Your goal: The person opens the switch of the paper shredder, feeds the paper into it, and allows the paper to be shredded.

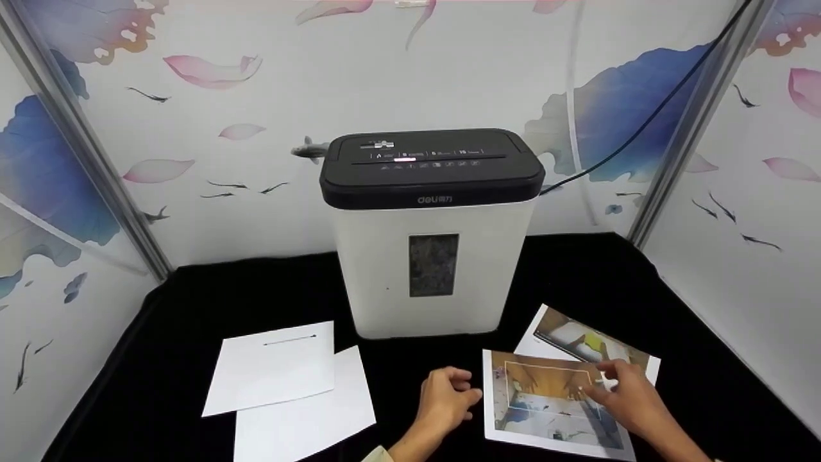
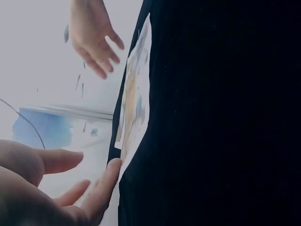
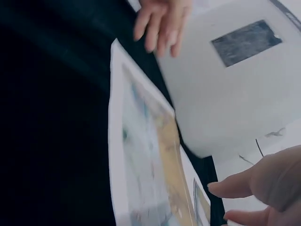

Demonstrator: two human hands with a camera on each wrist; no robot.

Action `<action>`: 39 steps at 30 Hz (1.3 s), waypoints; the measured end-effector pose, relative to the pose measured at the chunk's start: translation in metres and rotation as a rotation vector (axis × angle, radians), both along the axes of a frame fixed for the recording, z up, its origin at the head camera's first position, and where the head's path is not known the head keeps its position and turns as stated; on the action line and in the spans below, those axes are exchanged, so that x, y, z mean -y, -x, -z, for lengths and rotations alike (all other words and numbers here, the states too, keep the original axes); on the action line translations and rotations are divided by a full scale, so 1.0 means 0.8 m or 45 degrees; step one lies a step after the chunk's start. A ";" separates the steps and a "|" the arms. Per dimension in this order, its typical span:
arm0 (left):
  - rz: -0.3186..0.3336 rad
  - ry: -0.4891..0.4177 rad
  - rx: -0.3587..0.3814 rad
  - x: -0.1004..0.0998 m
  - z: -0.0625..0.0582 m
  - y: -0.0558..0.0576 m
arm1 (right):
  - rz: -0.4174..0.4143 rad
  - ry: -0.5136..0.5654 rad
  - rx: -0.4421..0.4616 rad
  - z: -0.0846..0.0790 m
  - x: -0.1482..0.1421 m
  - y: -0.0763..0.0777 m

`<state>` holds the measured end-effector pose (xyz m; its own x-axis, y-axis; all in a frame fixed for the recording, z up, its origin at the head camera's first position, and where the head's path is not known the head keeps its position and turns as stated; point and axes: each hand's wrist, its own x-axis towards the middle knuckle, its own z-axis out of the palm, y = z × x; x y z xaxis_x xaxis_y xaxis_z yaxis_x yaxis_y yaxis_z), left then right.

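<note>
Two printed colour photo sheets lie overlapping at front right: the upper sheet (image 1: pixel 545 417) shows hands over a tabletop, and the lower sheet (image 1: pixel 564 327) pokes out behind it. My right hand (image 1: pixel 628 394) hovers over the upper sheet's right part, thumb and fingers apart, holding nothing. Left of that sheet's edge is my left hand (image 1: pixel 446 398), its fingers loosely bent and nothing in them. In the left wrist view a gap shows between left thumb and fingers. Behind the hands stands a white paper shredder (image 1: pixel 378 256) with a black top and a dark window.
Two white sheets overlap at front left, the upper one (image 1: pixel 276 372) bearing a thin dark line and the lower one (image 1: pixel 308 430) nearer me. A black cloth (image 1: pixel 282 289) covers the table. The shredder's black cable (image 1: pixel 641 128) runs up right. Patterned panels enclose the sides and back.
</note>
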<state>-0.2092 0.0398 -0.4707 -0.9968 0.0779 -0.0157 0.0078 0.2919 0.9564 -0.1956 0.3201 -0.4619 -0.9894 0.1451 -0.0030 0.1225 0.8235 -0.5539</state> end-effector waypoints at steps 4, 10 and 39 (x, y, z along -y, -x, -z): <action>-0.010 0.047 0.025 -0.010 0.000 0.000 | 0.026 -0.093 0.039 0.008 -0.008 -0.004; -0.041 0.095 0.074 -0.023 0.002 0.005 | 0.076 -0.097 0.152 0.017 -0.016 -0.001; -0.066 -0.126 0.236 -0.036 0.022 0.012 | 0.235 0.119 0.353 0.028 -0.027 -0.001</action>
